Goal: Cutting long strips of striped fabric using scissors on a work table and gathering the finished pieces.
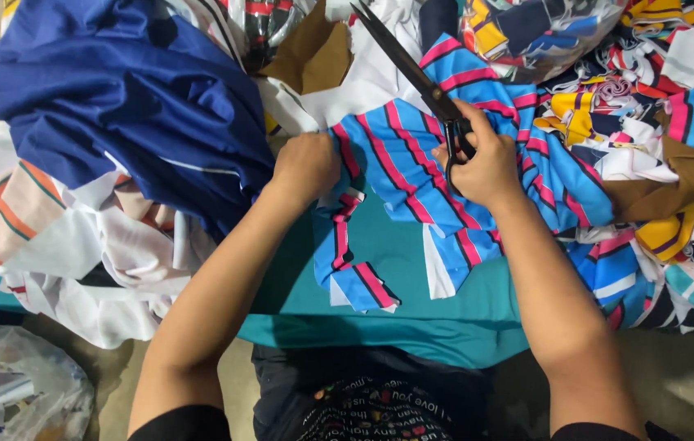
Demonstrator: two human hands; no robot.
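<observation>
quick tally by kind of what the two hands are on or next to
scissors, in the right hand: 1
striped blue-and-pink cloth, gripped by the left hand: 1
dark blue cloth, beside the left hand: 1
brown paper pieces: 2
total: 5

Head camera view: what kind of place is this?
Probably a garment or textile-scrap workplace. The right hand holds black scissors over striped blue fabric, with heaps of offcuts around a teal-covered surface.

Blue fabric with pink and black stripes (pixel 412 175) lies crumpled across the teal surface (pixel 388 269), one strip trailing toward its near edge; black scissors (pixel 412 69) angle over it, blades closed
</observation>
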